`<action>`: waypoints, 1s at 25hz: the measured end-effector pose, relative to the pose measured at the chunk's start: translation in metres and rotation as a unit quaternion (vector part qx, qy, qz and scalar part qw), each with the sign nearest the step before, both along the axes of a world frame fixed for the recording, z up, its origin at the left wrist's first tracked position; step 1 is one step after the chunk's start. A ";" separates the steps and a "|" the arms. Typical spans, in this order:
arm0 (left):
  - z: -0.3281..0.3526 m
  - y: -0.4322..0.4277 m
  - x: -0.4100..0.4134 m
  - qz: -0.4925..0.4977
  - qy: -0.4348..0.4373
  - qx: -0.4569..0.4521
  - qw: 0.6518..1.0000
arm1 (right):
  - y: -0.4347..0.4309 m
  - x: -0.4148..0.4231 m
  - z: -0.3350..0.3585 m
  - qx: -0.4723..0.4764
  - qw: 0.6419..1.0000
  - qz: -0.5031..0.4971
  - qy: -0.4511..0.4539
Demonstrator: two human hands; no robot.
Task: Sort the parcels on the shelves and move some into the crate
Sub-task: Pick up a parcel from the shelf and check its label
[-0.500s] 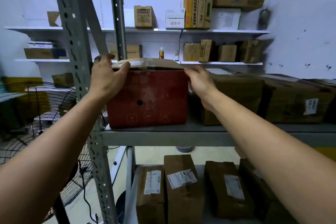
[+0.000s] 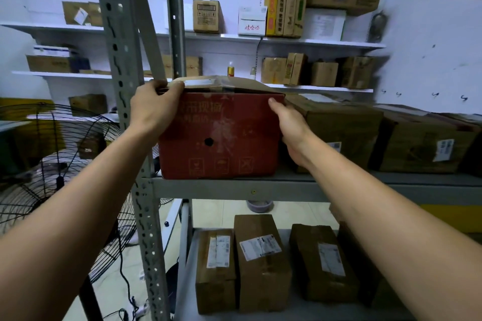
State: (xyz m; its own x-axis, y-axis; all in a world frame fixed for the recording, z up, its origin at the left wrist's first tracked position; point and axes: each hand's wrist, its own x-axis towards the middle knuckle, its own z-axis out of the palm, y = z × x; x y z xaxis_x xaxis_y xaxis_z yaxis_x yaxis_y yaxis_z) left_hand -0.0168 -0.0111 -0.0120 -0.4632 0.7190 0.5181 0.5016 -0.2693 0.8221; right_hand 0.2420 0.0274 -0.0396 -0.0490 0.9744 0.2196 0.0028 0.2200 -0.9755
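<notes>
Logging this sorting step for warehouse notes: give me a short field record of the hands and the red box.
held item: red box, on the rack's middle shelf, top flap slightly raised
left hand: grips the box's top left corner
right hand: holds the box's right side, fingers hidden behind it
neighbour: brown parcel close at the box's right
below: labelled parcels on the lower shelf

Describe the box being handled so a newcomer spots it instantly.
On the grey metal rack, find the middle shelf's left end. There sits a red cardboard box with a round hole in its front. Every neighbouring parcel is brown cardboard.
</notes>
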 end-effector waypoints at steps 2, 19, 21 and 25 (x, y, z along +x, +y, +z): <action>-0.001 -0.012 0.007 0.011 0.003 0.019 1.000 | -0.011 0.006 -0.001 0.006 1.000 -0.007 0.003; -0.038 -0.135 0.140 0.005 0.024 0.156 0.987 | -0.101 0.117 -0.012 0.015 0.988 -0.110 0.103; -0.047 -0.144 0.155 -0.024 0.026 0.201 0.979 | -0.104 0.134 -0.012 0.008 0.983 -0.140 0.115; -0.061 -0.154 0.176 -0.053 0.023 0.281 0.958 | -0.108 0.156 -0.006 -0.018 0.979 -0.157 0.131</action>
State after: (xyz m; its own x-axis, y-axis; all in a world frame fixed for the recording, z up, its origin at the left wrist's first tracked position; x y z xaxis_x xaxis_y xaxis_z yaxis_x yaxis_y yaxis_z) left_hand 0.1594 -0.1651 -0.0727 -0.3715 0.3624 0.8548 0.4790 -0.7139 0.5108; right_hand 0.3981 -0.0806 -0.0458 0.3074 0.9398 0.1494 -0.1869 0.2136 -0.9589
